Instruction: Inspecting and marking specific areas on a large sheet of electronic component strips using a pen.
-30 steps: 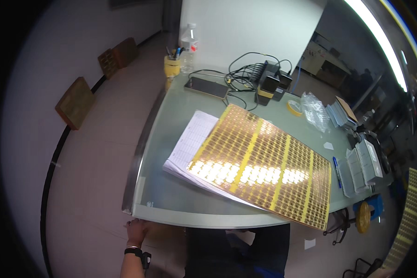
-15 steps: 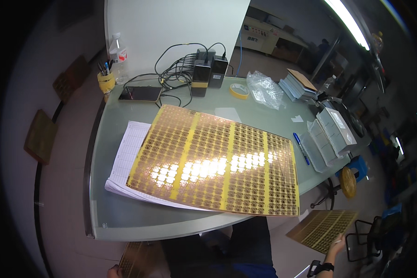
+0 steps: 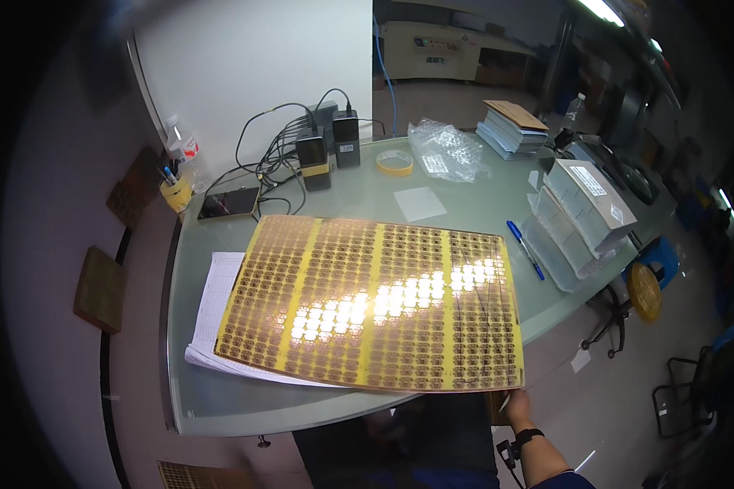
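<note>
A large copper-and-yellow circuit board panel (image 3: 342,285) lies on the desk, glare streaking across its printed rows. Under its near right corner is my right hand (image 3: 517,407), with a dark band and a cable at the wrist. The fingers are closed on the edge of another brown circuit board panel (image 3: 497,409), mostly hidden below the desk panel. My left hand is out of sight. At the lower left, below desk height, part of one more circuit board panel (image 3: 204,475) shows; what supports it cannot be seen.
Printed sheets (image 3: 212,314) lie under the desk panel. On the glass desk (image 3: 285,411) are a blue pen (image 3: 525,249), clear-sided boxes (image 3: 583,216), tape (image 3: 395,163), plastic wrap (image 3: 447,151), a phone (image 3: 228,203), cabled black devices (image 3: 312,155) and a pen cup (image 3: 175,194).
My right hand has moved left with its panel, from out over the floor to the desk edge. My left hand has left the picture. The view has turned to the right.
</note>
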{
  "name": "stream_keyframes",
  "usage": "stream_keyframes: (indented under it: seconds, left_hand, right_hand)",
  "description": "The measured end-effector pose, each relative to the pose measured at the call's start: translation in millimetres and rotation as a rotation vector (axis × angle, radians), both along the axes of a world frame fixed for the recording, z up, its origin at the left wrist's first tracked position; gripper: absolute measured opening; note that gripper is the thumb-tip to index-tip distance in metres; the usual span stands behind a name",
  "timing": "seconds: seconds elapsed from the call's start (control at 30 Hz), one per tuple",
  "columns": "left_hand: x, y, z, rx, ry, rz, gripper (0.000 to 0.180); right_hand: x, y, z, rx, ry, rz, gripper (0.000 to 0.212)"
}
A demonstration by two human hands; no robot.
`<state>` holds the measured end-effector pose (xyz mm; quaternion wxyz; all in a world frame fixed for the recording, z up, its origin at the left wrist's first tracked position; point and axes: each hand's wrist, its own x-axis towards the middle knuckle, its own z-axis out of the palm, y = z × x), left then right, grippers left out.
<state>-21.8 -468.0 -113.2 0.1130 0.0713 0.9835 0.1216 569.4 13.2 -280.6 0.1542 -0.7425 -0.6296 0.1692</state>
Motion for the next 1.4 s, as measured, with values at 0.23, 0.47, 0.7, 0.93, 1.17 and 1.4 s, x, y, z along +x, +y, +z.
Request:
stream_keyframes:
  seconds: [0.23,0.47,0.7,0.93,1.17,1.4]
  left_hand:
    - [17,34,70,0.186,0.588,0.268,0.038]
    - [11,106,109,0.907,0.582,0.237,0.039]
    - [35,169,177,1.736,0.519,0.182,0.042]
    - [4,221,130,2.029,-0.196,0.043,0.012]
    - [83,317,121,1.806,-0.593,-0.103,0.019]
    - [125,367,125,1.673,-1.057,-0.261,0.023]
  right_hand:
    - [-32,9,-26,-0.272,-0.038,0.315,0.018]
    - [-11,11,-23,-0.445,0.369,0.265,0.04]
    - [-6,-2,42,-0.127,0.539,-0.025,0.034]
    - [28,19,110,0.504,0.822,-0.354,0.03]
    - [-38,19,237,0.602,0.916,-0.056,0.041]
    - [-65,18,241,0.382,1.824,0.159,0.061]
